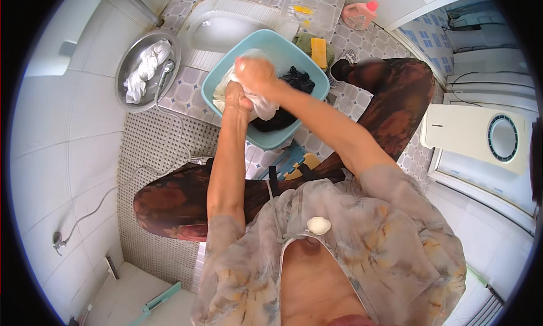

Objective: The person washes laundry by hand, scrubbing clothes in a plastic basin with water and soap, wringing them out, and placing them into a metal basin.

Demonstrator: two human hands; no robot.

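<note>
A light blue plastic basin [314, 54] stands on the tiled floor between my knees. Over it, my left hand [238, 99] grips a wet-looking white cloth [266, 107], with the fingers wrapped around it. My right hand [257, 74], blurred and just above the left, is closed on the same cloth. Part of the cloth hangs below my hands into the basin. Off-white fabric [220, 90] lies at the basin's left side, and dark garments [299, 80] lie at its right and front. My forearms and the cloth hide much of the basin's inside.
Left of the basin, a metal bowl [121, 82] holds a twisted white cloth [146, 71] and a shower head [168, 67] with a hose. Behind is a squat toilet [220, 29]. A yellow soap bar [319, 52] and a pink detergent bottle [359, 15] stand to the right.
</note>
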